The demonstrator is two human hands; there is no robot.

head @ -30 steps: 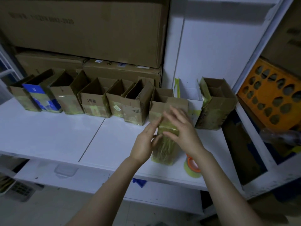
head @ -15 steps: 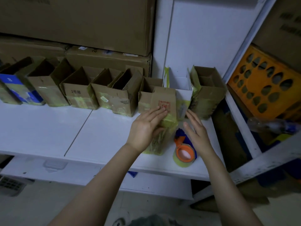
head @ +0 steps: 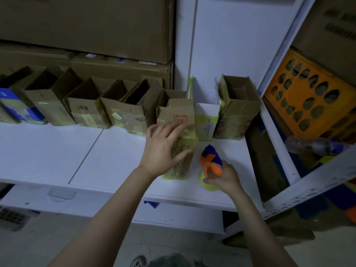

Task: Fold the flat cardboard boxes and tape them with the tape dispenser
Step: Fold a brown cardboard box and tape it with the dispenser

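A small cardboard box [head: 181,116] with a red stamp and yellow-green tape over its lower part lies on the white shelf [head: 57,149], its far end by the box row. My left hand [head: 163,149] rests on it with fingers spread and thumb on its right side. To its right lies the tape dispenser [head: 211,164], orange and blue with a yellow-green tape roll. My right hand [head: 225,178] grips the roll end of the dispenser from the near side.
A row of several folded, taped open boxes [head: 86,110] stands along the back of the shelf, with large cartons [head: 86,26] stacked behind. An orange perforated crate [head: 312,97] and a plastic bottle [head: 316,145] sit in the rack at right.
My right hand left the box, moved down and right, and took hold of the tape dispenser. My left hand stayed on the box, now spread flatter over it.
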